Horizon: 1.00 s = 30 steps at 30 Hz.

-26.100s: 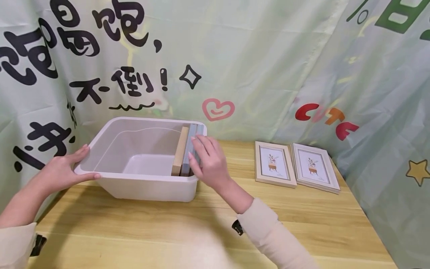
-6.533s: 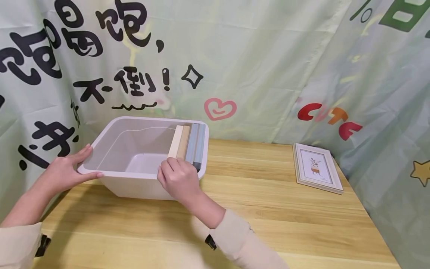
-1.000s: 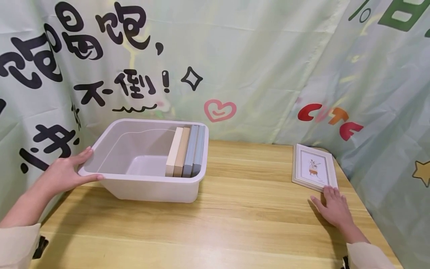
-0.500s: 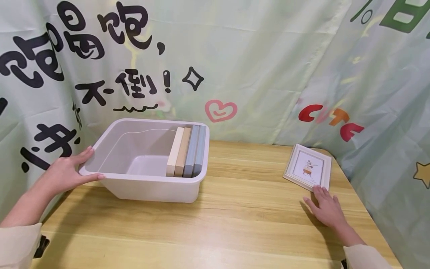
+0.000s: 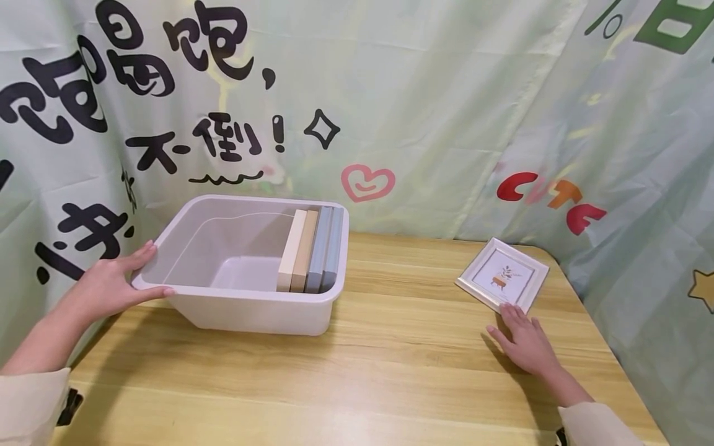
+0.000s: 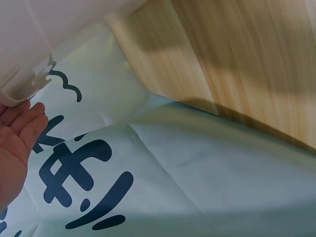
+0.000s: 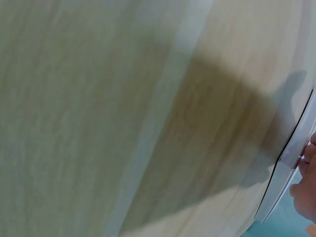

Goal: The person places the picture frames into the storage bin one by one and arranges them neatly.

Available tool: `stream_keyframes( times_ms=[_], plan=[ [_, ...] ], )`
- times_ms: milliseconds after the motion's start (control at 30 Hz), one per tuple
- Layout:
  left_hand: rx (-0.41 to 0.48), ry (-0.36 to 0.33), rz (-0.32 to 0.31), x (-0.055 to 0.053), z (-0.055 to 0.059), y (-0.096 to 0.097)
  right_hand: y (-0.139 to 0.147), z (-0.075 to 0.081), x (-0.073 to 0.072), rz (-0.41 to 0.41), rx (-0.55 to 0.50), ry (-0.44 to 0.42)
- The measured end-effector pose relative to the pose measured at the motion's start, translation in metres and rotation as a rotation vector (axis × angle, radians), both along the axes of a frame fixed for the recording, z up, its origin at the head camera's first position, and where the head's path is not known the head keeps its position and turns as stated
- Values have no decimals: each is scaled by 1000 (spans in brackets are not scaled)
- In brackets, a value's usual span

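My left hand (image 5: 108, 285) grips the corner of a pale plastic bin (image 5: 240, 296), thumb along the front rim. In the left wrist view, fingers of the left hand (image 6: 19, 136) touch the bin's underside rim (image 6: 15, 101). Inside the bin, against its right wall, stand two blue-grey frames (image 5: 320, 248), a tan frame (image 5: 304, 248) and a cream frame (image 5: 291, 248) on edge. A silvery-white picture frame (image 5: 478, 279) with a potted-plant print lies face up, turned diagonally. Extended fingertips of my right hand (image 5: 527, 344) rest on its near edge; the right wrist view shows only part of that hand (image 7: 306, 182).
The wooden table (image 5: 390, 371) spreads in front of the bin and between both hands. A pale green printed curtain (image 5: 435, 111) hangs close behind and along the sides. The table's right edge (image 5: 605, 341) runs beyond my right hand.
Over the last second my right hand slides the picture frame left and turns it. Earlier, a light wooden frame lay beside it; the cream one has since joined those in the bin.
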<state>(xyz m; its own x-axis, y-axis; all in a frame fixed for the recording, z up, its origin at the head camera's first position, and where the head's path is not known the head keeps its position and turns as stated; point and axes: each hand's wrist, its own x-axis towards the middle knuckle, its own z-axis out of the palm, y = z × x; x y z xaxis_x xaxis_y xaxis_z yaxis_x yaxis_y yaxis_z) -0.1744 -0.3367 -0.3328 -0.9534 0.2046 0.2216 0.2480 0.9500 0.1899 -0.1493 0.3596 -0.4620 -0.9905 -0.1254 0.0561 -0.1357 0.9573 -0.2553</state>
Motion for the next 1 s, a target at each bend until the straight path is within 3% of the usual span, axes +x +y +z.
stream_keyframes(
  times_ms=[533, 800, 1000],
  plan=[
    [-8, -11, 0, -2, 0, 4, -30, -3, -4, 90, -33, 88],
    [-7, -18, 15, -2, -1, 4, -39, -2, -9, 130, 4, 140],
    [1, -8, 12, 0, -1, 2, -47, -4, -12, 162, 39, 131]
  ],
)
